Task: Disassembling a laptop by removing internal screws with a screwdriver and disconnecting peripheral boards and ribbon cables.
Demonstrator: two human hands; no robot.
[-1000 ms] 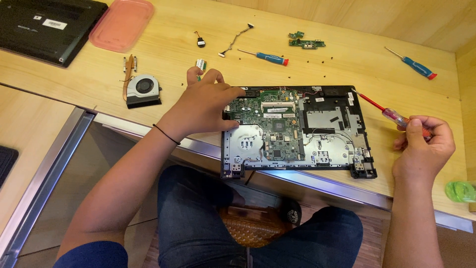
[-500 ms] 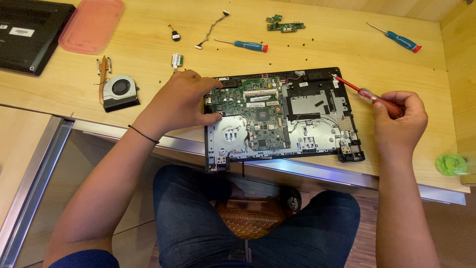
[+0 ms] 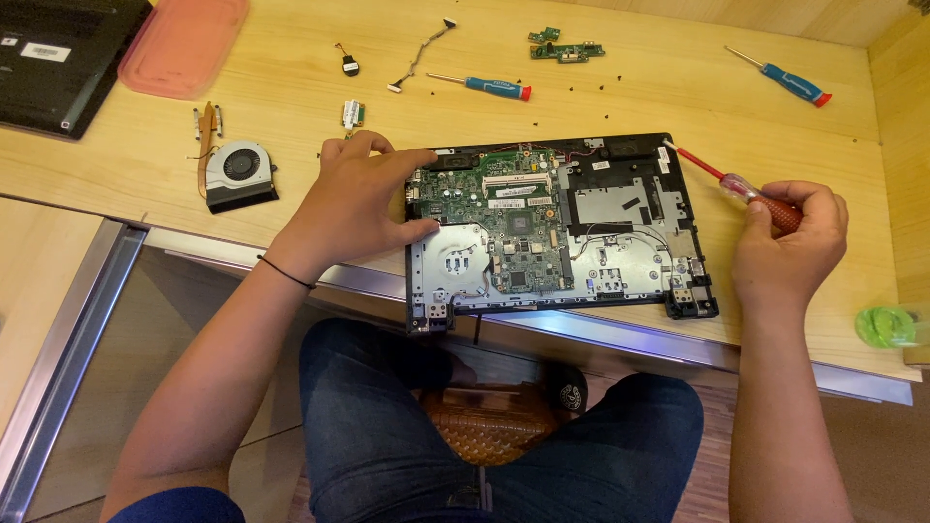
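Note:
An opened laptop base with its green motherboard exposed lies at the near edge of the wooden desk. My left hand rests on the base's left edge, fingers touching the board's left side. My right hand grips a red-handled screwdriver just right of the base, its tip pointing up-left over the base's top right corner.
A cooling fan with copper heat pipe lies left of the base. Two blue-handled screwdrivers, small circuit boards, a cable, a pink tray, a black laptop cover and loose screws sit farther back. A green object is at right.
The view has shifted, so everything sits differently in frame. My right hand with the red screwdriver came closer to the base's right side. My left hand stays on the left edge.

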